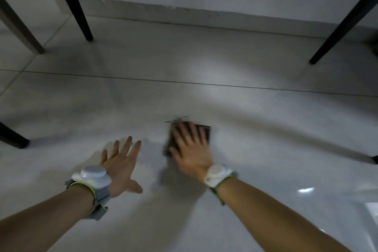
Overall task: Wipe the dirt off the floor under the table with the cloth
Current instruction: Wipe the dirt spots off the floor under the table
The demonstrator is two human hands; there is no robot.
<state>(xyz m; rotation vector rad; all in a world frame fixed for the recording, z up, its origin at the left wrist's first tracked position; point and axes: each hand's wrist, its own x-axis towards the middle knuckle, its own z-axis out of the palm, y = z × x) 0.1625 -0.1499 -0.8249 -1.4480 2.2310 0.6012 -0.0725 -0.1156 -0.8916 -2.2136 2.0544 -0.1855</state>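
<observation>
The right hand (191, 149) lies flat, fingers spread, pressing down on the cloth (204, 133), which sits on the floor (204, 100) between the table legs. The left hand (120, 164) is open too, palm down on the tile just beside it, holding nothing. The cloth is dark grey, squarish and blurred, with loose threads at its far edge. One cloth; two white wrist devices, one per wrist; four black legs and one brownish leg.

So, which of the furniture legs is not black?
The tan leg at the far left; the other legs, like the one beside it, are black.
</observation>
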